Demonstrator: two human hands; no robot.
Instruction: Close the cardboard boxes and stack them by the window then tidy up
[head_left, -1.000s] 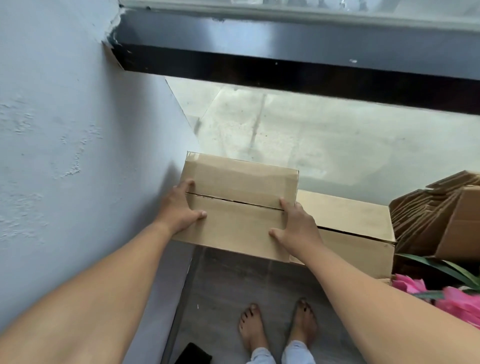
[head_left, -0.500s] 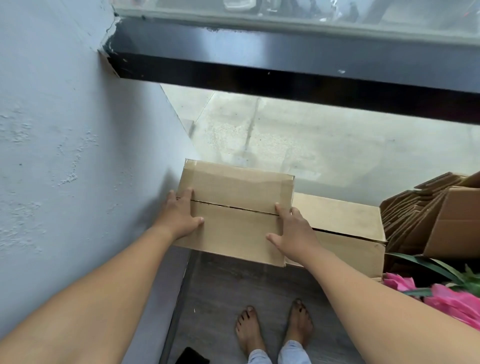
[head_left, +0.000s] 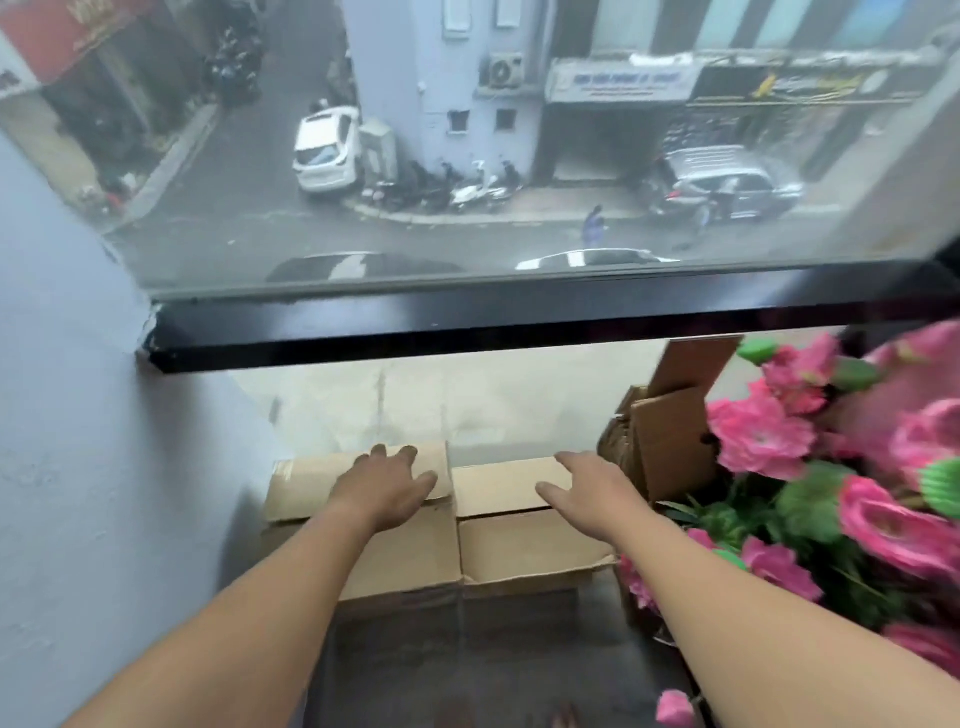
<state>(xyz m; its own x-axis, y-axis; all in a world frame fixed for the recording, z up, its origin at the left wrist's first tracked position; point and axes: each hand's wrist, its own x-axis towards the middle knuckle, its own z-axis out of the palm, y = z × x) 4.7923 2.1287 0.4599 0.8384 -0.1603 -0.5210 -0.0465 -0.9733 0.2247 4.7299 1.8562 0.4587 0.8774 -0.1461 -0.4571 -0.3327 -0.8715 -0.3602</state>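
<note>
Two closed cardboard boxes stand side by side on the floor under the window. The left box (head_left: 306, 493) is against the blue wall and the right box (head_left: 519, 545) touches it. My left hand (head_left: 387, 480) lies over the top of the left box with fingers spread and fairly straight. My right hand (head_left: 592, 486) reaches over the far right corner of the right box, fingers extended, holding nothing. A black window sill (head_left: 467, 322) runs across above the boxes.
Flattened and open cardboard (head_left: 670, 436) leans at the right of the boxes. Pink artificial flowers (head_left: 831, 467) with green leaves crowd the right side. The blue wall (head_left: 78, 441) closes off the left. Dark floor (head_left: 467, 665) lies in front of the boxes.
The box I held by its sides now sits on the floor next to the other. Both hands have let go and lie over the tops. The view has tilted up to the window.
</note>
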